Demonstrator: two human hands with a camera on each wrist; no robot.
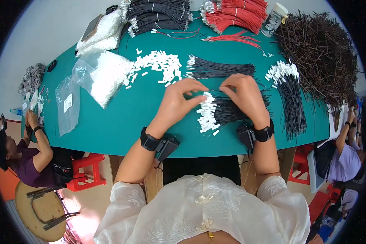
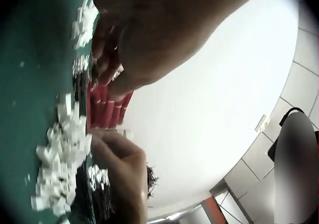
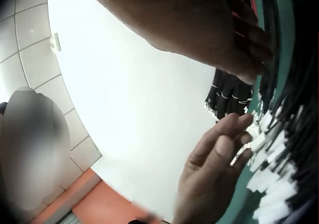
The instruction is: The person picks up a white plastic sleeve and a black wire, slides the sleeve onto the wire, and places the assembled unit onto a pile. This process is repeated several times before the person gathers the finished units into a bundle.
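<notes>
Sheer white short-sleeved blouse with pale floral embroidery, knotted cream fastenings, black wrist straps bearing dark boxy units

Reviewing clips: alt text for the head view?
A bare right hand pinches a thin dark wire beside the left hand, above black wires with white plastic connectors on a green table; beyond, red wire bundles and black ones.

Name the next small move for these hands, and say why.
Probably ease the right hand toward the left hand, bringing the thin wire between them to the left fingertips. The fingertips face each other across a small gap; white connectors cap the nearest black bundle, while the farther bundle shows bare metal tips. Whether the left fingers hold a connector is unclear.
</notes>
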